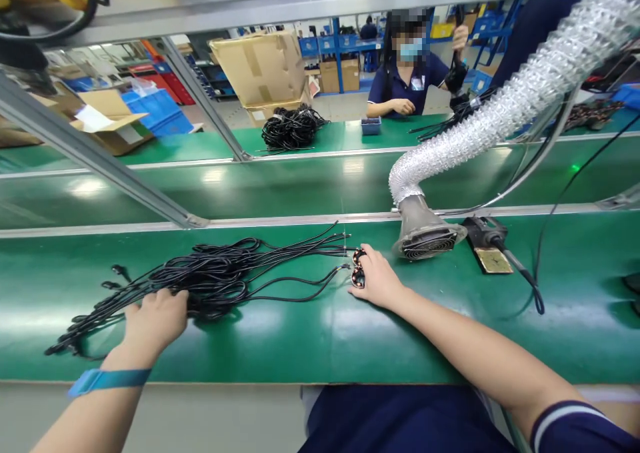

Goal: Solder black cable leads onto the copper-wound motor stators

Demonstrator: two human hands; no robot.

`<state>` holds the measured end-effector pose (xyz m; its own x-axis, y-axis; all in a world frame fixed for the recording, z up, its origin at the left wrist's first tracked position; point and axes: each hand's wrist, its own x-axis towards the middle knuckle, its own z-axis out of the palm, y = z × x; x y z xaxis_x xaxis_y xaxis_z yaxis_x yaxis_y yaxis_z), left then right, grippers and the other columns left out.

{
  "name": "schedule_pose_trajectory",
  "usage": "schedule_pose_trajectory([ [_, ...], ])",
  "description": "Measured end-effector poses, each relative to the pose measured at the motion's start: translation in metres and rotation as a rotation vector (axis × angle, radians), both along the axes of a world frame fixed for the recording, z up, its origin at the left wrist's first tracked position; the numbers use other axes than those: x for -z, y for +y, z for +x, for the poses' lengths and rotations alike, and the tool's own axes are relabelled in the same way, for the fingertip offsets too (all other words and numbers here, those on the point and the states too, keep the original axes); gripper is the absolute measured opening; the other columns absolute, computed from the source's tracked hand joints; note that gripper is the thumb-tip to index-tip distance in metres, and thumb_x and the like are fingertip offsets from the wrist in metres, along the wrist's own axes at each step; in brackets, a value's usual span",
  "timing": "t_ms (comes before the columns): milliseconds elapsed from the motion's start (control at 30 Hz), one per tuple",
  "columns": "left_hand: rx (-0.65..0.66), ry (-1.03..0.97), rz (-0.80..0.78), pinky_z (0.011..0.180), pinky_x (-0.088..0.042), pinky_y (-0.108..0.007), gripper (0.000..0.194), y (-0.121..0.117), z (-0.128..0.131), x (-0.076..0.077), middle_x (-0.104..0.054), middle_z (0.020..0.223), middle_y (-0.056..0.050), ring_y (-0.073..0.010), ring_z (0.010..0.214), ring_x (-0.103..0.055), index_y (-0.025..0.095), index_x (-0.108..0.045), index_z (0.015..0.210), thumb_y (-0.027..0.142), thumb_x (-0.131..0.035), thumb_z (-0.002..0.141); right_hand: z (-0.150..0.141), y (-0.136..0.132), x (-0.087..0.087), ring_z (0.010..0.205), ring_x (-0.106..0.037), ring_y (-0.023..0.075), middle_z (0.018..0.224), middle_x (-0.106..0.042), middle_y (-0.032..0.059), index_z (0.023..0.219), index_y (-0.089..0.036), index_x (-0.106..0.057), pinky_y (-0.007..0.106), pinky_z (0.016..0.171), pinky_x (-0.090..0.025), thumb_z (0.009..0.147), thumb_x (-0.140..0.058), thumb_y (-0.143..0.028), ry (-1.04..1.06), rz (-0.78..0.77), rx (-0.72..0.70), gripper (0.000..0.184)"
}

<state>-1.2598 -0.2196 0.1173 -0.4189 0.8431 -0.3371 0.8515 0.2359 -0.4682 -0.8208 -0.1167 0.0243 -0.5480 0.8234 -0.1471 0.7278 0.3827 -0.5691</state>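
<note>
A tangled bundle of black cables lies on the green workbench. My left hand, with a blue wrist strap, rests on the bundle's near left part, fingers curled into the wires. My right hand lies at the cables' right ends, its fingers closed around small round black parts with copper windings. Several thin wire ends run from the bundle to those parts.
A silver flexible duct ends in a fume fan just right of my right hand. A soldering iron stand with its cord sits beyond it. Across the green conveyor a person works; another cable pile and cardboard boxes stand there.
</note>
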Motion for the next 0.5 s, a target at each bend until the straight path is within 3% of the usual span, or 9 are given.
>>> schedule_pose_trajectory([
  [133, 0.195, -0.020, 0.037, 0.085, -0.055, -0.050, 0.032, 0.026, 0.057, 0.001, -0.069, 0.104, -0.018, -0.0371, 0.104, -0.066, 0.009, -0.068, 0.108, 0.014, -0.043, 0.088, -0.005, 0.002, -0.002, 0.139, -0.044, 0.0423, 0.163, -0.028, 0.0255, 0.132, -0.008, -0.056, 0.058, 0.112, -0.044, 0.072, -0.087, -0.049, -0.018, -0.003, 0.046, 0.079],
  [233, 0.399, -0.189, 0.164, 0.097, -0.053, -0.048, 0.042, 0.058, 0.100, 0.019, -0.066, 0.125, -0.021, -0.0356, 0.117, -0.062, 0.008, -0.061, 0.128, 0.021, -0.049, 0.090, -0.006, -0.007, -0.010, 0.147, -0.035, 0.0430, 0.162, -0.029, 0.0277, 0.142, -0.008, -0.049, 0.060, 0.116, -0.037, 0.069, -0.087, -0.059, 0.011, 0.063, 0.059, 0.097],
  [300, 0.505, -0.302, 0.181, 0.110, -0.046, -0.047, 0.060, 0.082, 0.123, 0.038, -0.055, 0.143, -0.024, -0.0355, 0.133, -0.052, 0.005, -0.049, 0.143, 0.026, -0.057, 0.088, -0.008, -0.012, -0.016, 0.149, -0.031, 0.0427, 0.162, -0.031, 0.0277, 0.143, -0.009, -0.050, 0.061, 0.117, -0.034, 0.071, -0.083, -0.066, 0.047, 0.126, 0.039, 0.097],
  [400, 0.491, -0.403, 0.107, 0.109, -0.045, -0.049, 0.069, 0.115, 0.150, 0.062, -0.058, 0.136, -0.027, -0.0355, 0.129, -0.054, -0.001, -0.037, 0.150, 0.014, -0.053, 0.085, -0.014, -0.009, -0.021, 0.146, -0.034, 0.0433, 0.158, -0.039, 0.0252, 0.135, -0.015, -0.059, 0.062, 0.115, -0.032, 0.077, -0.073, -0.072, 0.069, 0.177, -0.016, 0.083],
  [500, 0.400, -0.405, 0.058, 0.096, -0.051, -0.043, 0.054, 0.139, 0.163, 0.074, -0.065, 0.116, -0.023, -0.0305, 0.109, -0.063, 0.001, -0.050, 0.139, 0.002, -0.038, 0.086, -0.024, 0.002, -0.021, 0.135, -0.046, 0.0396, 0.139, -0.059, 0.0202, 0.120, -0.017, -0.066, 0.059, 0.113, -0.033, 0.084, -0.064, -0.073, 0.072, 0.172, -0.021, 0.067],
])
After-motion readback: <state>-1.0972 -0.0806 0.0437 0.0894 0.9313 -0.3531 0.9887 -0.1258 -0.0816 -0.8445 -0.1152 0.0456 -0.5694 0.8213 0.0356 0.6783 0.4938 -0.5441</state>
